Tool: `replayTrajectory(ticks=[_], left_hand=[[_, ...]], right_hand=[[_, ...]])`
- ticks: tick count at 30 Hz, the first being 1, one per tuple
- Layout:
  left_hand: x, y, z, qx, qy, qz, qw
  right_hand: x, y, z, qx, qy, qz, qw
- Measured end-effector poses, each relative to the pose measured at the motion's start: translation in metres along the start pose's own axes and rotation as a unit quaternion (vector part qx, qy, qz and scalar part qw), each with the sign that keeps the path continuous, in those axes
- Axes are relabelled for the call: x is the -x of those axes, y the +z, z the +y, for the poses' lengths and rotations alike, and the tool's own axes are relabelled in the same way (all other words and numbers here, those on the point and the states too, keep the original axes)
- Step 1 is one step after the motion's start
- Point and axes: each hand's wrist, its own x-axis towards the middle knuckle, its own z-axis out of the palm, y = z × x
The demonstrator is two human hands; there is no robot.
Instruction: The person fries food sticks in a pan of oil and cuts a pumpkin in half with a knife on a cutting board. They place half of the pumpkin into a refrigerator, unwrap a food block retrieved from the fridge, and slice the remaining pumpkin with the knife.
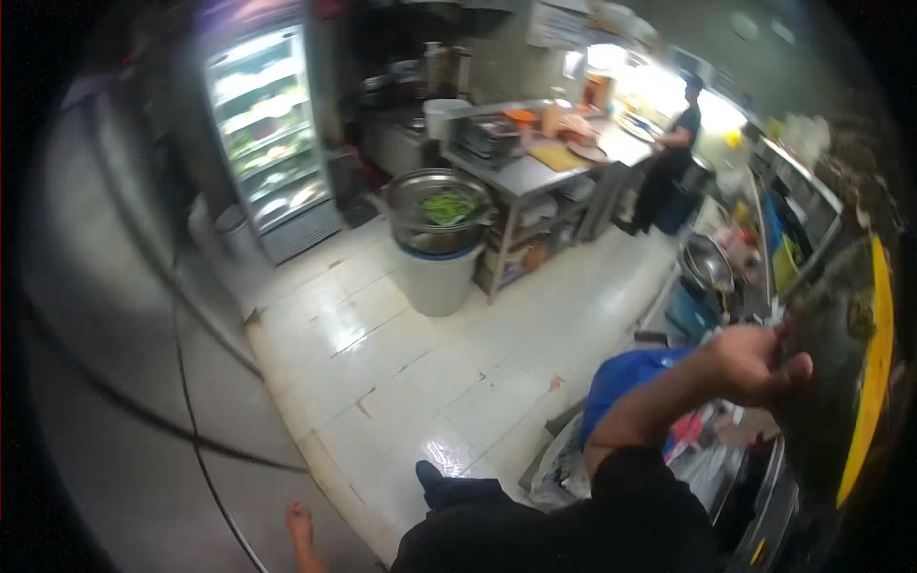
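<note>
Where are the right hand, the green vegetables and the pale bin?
Right hand point(755, 366), head view: middle of the hand.
Green vegetables point(446, 207), head view: the pile's middle.
Pale bin point(442, 285), head view: outer side.

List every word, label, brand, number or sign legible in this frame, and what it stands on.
None: no text is readable.
Goods in the lit fridge: too small and blurred.
Pale sheet high on the back wall: too blurred to tell.
</note>
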Motion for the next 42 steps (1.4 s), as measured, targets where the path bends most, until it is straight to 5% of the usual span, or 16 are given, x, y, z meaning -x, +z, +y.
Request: replayTrajectory(ticks=[11, 14, 16, 18, 21, 23, 25, 28, 29, 31, 33, 37, 38, 39, 40, 42], left_hand=[[-0.079, -0.015, -0.018, -0.155, -0.227, -0.184, 0.944], [-0.132, -0.027, -0.036, -0.201, -0.243, -0.220, 0.923], [-0.200, -0.032, -0.027, -0.242, -0.228, -0.256, 0.908], [-0.289, -0.031, -0.003, -0.287, -0.177, -0.285, 0.897], [-0.441, -0.009, 0.046, -0.452, 0.082, -0.298, 0.837], [-0.531, 0.018, 0.095, -0.510, 0.245, -0.231, 0.792], [-0.567, 0.031, 0.231, -0.307, 0.118, -0.217, 0.919], [-0.674, 0.072, 0.327, -0.050, 0.104, -0.248, 0.962], [-0.678, 0.079, 0.368, -0.056, 0.127, -0.229, 0.963], [-0.681, 0.064, 0.431, -0.070, 0.158, -0.208, 0.963], [-0.730, 0.057, 0.422, -0.085, 0.120, -0.215, 0.966], [-0.801, 0.030, 0.363, -0.168, 0.000, -0.206, 0.964], [-0.828, 0.015, 0.327, -0.173, -0.034, -0.223, 0.959], [-0.854, -0.001, 0.292, -0.179, -0.067, -0.239, 0.952], [-0.858, -0.016, 0.284, -0.214, -0.102, -0.239, 0.942], [-0.893, -0.021, 0.291, -0.258, -0.143, -0.246, 0.923]], right_hand=[[0.200, 0.127, -0.008, -0.119, 0.083, 0.061, 0.988], [0.247, 0.126, 0.005, 0.040, -0.068, -0.018, 0.997], [0.278, 0.165, -0.016, 0.334, -0.372, -0.122, 0.858], [0.308, 0.194, -0.031, 0.490, -0.505, -0.149, 0.695], [0.351, 0.214, -0.037, 0.558, -0.494, -0.147, 0.651], [0.380, 0.231, -0.051, 0.572, -0.453, -0.180, 0.660], [0.414, 0.243, -0.056, 0.583, -0.353, -0.195, 0.705], [0.466, 0.269, -0.051, 0.194, 0.007, -0.053, 0.980], [0.477, 0.279, -0.054, 0.050, 0.052, 0.010, 0.997], [0.504, 0.308, -0.052, -0.056, 0.054, 0.079, 0.994], [0.539, 0.345, -0.049, -0.056, -0.014, -0.002, 0.998], [0.635, 0.378, -0.022, 0.128, -0.059, -0.065, 0.988], [0.654, 0.375, -0.017, 0.348, -0.122, -0.108, 0.923], [0.670, 0.369, -0.015, 0.597, -0.220, -0.155, 0.756], [0.683, 0.366, -0.014, 0.712, -0.294, -0.192, 0.608], [0.691, 0.362, -0.018, 0.770, -0.374, -0.201, 0.477]])
